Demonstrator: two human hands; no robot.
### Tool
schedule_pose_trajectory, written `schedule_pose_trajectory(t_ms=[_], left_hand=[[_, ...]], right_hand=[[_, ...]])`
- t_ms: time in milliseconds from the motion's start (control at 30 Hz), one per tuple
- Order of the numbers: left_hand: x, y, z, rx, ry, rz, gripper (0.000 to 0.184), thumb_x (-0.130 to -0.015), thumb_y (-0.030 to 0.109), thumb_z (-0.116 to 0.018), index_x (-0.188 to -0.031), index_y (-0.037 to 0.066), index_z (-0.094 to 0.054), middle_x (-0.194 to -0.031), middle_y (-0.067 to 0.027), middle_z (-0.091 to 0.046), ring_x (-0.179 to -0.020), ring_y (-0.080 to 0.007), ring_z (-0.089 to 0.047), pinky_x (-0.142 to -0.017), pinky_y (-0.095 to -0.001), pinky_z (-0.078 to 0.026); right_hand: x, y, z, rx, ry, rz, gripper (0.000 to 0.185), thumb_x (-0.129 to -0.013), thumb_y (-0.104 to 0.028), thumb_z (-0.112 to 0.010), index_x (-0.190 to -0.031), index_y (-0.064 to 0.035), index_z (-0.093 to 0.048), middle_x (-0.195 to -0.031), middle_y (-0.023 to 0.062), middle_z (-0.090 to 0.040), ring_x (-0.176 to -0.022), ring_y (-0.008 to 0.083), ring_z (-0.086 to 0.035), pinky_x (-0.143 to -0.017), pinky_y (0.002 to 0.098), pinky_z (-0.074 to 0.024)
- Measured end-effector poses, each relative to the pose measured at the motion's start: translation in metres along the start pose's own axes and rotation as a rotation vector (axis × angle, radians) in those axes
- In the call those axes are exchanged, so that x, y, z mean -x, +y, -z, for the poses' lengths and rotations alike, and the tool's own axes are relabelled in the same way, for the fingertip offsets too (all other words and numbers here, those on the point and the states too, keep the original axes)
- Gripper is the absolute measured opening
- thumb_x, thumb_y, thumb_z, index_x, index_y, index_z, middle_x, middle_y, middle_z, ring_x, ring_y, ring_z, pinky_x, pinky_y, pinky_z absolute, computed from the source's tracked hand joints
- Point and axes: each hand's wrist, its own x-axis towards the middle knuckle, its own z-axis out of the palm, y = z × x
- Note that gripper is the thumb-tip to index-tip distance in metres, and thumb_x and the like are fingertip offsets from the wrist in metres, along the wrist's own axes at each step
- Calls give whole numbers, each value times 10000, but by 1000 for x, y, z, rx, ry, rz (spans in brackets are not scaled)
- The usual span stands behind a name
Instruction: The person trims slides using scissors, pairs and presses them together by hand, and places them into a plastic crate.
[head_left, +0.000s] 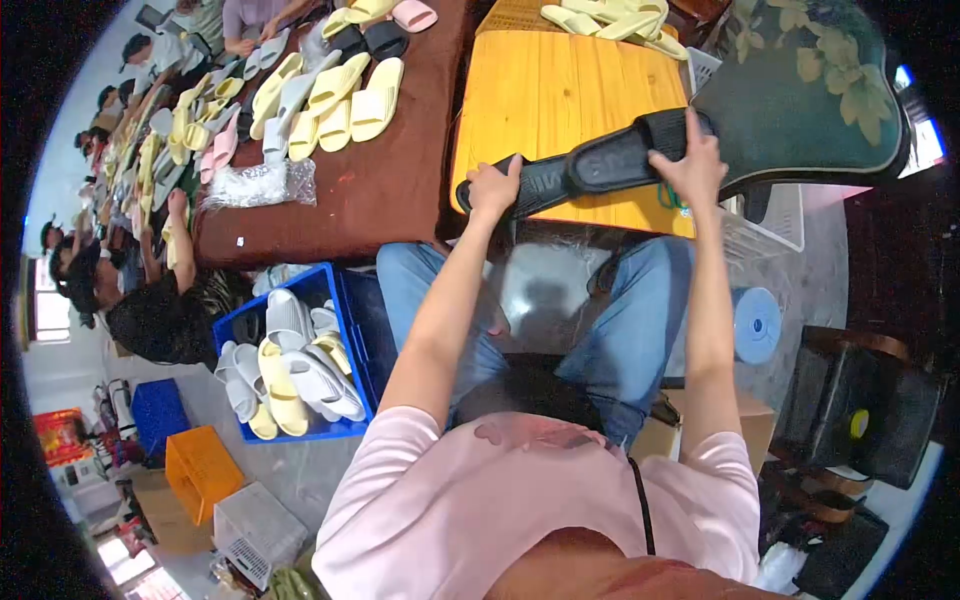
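Note:
A pair of black slide slippers lies end to end across the yellow wooden board in front of me. My left hand [495,188] grips the left black slipper [546,184] at its outer end, with thumb and fingers on either side. My right hand [692,168] is at the strap end of the right black slipper [612,162], thumb and forefinger spread across its strap. The inner ends of both slippers touch or overlap. Part of each slipper is hidden under the hands. Below the right hand, a small green item [672,197] shows at the board's edge.
The yellow board [570,80] adjoins a brown-covered table [420,160] with several slippers and plastic wrap [258,186]. A blue crate [372,330] of grey and yellow slippers stands at my left. A dark floral panel [800,110] and white basket [765,235] are right. People sit at left.

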Motion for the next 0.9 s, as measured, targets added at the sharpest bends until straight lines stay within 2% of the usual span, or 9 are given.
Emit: schedule_pose_trajectory(t_ms=[67,233,300,467,567,633,733,800,900], left_hand=[[7,-3,12,-89,-20,-74,846,-913,622,-549,-1248,-155,-531,-1271,-391,-526,-1105,-509,-596,-981,-501,-484],[46,-31,12,-224,434,-137,715,-959,531,-545,-1370,-51,-482,-1265,-345,-519,-1155,-473,-488,-979,-541,-425],[47,-48,3,-3,237,-30,796,-972,556,-525,-1461,-52,-367,-1325,-413,-459,-1216,-571,-423,-1041,-598,-368],[50,-50,24,283,216,17,731,-1006,429,-550,-1480,-80,-324,-1418,-417,-372,-1275,-535,-427,-1088,-506,-375],[39,-67,14,328,313,-89,588,-978,222,-598,-1425,-99,-392,-1374,-352,-498,-1286,-467,-485,-1085,-473,-391],[37,-78,0,452,313,-92,412,-901,26,-594,-1288,-63,-484,-1193,-309,-610,-1159,-468,-572,-1028,-468,-429],[49,-70,4,874,72,183,429,-919,-25,-545,-1342,6,-479,-1323,-184,-570,-1246,-277,-538,-1071,-367,-410],[71,-51,33,1080,-168,313,484,-936,-56,-485,-1405,52,-432,-1324,-149,-565,-1165,-291,-598,-935,-454,-542],[78,-83,28,1656,-497,217,534,-939,-18,-491,-1449,86,-368,-1383,-155,-523,-1198,-338,-597,-894,-527,-574]], right_hand=[[18,-22,-19,22,55,61,1097,-630,-482,-845,-1565,-219,-335,-1170,176,-572,-1098,341,-572,-857,576,-409],[36,-73,-63,-23,21,4,1112,-636,-491,-864,-1565,-224,-314,-1209,186,-549,-1136,371,-544,-909,585,-409],[44,-95,-76,-107,-59,-21,1119,-645,-495,-859,-1569,-213,-294,-1230,207,-545,-1166,383,-539,-933,609,-408],[57,-102,-111,-212,-215,68,1130,-713,-629,-793,-1580,-149,-251,-1324,246,-554,-1174,411,-579,-931,671,-405],[29,-61,-112,-275,-33,268,722,-793,-625,-721,-1246,-65,-671,-1109,247,-667,-980,395,-655,-869,448,-519],[17,-39,-124,-210,86,106,732,-798,-644,-708,-1231,-55,-677,-1258,267,-604,-1167,433,-560,-971,533,-449],[-3,-13,-151,-380,115,34,845,-862,-629,-665,-1367,37,-542,-1355,327,-543,-1302,442,-487,-1095,485,-381],[-12,3,-164,-626,26,-6,680,-936,-489,-639,-1333,55,-549,-1241,310,-624,-1188,437,-585,-1003,423,-461],[-11,14,-154,-714,19,5,449,-995,-347,-596,-1139,74,-655,-1054,259,-707,-1038,399,-677,-891,411,-513]])
